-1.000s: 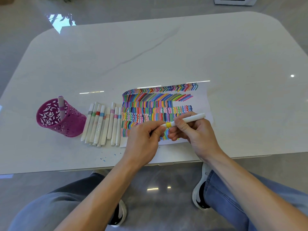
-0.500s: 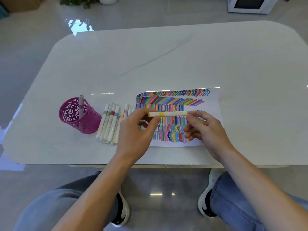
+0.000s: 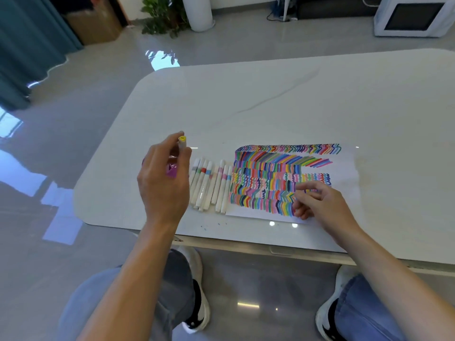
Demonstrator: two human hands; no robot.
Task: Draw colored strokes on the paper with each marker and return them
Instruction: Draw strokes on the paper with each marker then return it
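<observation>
the person wears faded jeans (image 3: 364,313), greyer blue on the left leg and a clearer blue on the right. on the feet are white sneakers, the left sneaker (image 3: 191,260) and the right sneaker (image 3: 346,273), each dark black around the ankle opening. the forearms are bare down to the left hand (image 3: 163,183) and the right hand (image 3: 320,204).

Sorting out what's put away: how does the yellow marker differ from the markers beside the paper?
The yellow marker points upward, gripped in the left hand; the row of markers lies flat on the table, untouched. The yellow marker is mostly hidden by that hand; the row of markers shows full length. Both have pale barrels.
</observation>
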